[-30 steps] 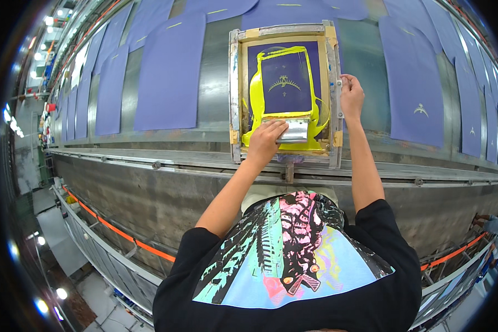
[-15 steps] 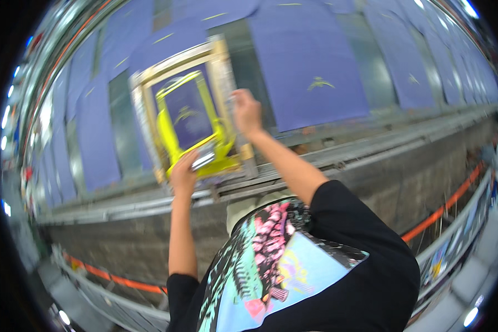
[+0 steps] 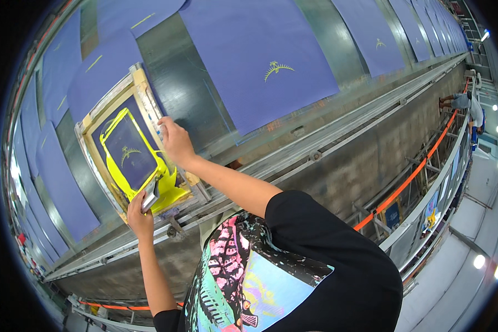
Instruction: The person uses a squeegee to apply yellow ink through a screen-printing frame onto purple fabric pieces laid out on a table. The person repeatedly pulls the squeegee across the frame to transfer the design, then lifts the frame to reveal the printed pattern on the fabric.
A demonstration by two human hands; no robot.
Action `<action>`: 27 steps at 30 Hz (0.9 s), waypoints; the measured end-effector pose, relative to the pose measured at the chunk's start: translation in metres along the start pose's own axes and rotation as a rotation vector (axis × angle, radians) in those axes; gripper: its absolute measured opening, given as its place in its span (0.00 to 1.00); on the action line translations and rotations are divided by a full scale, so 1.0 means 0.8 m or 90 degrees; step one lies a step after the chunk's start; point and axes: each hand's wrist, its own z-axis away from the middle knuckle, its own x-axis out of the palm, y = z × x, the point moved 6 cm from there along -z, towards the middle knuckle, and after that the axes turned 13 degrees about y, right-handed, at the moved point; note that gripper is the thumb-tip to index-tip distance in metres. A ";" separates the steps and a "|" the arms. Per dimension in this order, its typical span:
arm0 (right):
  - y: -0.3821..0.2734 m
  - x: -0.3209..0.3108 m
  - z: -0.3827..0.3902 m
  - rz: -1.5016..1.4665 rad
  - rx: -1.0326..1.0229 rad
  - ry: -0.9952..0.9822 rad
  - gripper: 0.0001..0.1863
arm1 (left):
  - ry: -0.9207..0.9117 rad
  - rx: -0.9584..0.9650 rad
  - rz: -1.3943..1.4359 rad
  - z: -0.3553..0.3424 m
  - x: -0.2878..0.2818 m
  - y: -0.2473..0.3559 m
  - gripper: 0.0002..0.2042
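The left hand (image 3: 140, 214) is closed around a silver metal squeegee (image 3: 150, 197), which stands at the near end of a rectangular screen frame (image 3: 148, 100) with pale, taped, paint-stained sides. The right hand (image 3: 176, 143) has its fingers curled onto the frame's right side (the exact grip is partly hidden by the hand itself). The frame lies tilted in view, left of centre, on a long, shiny grey table (image 3: 174, 61). Inside it, bright fluorescent-yellow ink (image 3: 168, 201) borders a dark purple rectangular window (image 3: 131, 160) bearing a small arched design, and pools thickest just beside the squeegee. To the right, apart from the frame, lies a large flat purple sheet (image 3: 260, 44) with a similar yellow arched print (image 3: 278, 69) near its lower edge. A grey metal rail (image 3: 337, 134) runs along the table's near side.
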 end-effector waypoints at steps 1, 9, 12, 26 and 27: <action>0.005 0.000 -0.007 -0.007 0.008 0.000 0.07 | 0.006 0.000 -0.011 -0.009 0.009 0.001 0.26; 0.073 -0.013 -0.094 -0.143 0.146 -0.051 0.08 | 0.031 0.033 -0.054 -0.079 0.089 0.031 0.15; 0.126 0.004 -0.137 -0.179 0.155 -0.043 0.08 | 0.005 0.016 -0.058 -0.122 0.150 0.020 0.13; 0.265 -0.013 -0.253 -0.246 0.286 -0.212 0.15 | -0.106 -0.045 -0.049 -0.210 0.310 0.038 0.14; 0.268 -0.015 -0.257 -0.243 0.249 -0.170 0.16 | -0.118 -0.039 -0.057 -0.215 0.315 0.041 0.14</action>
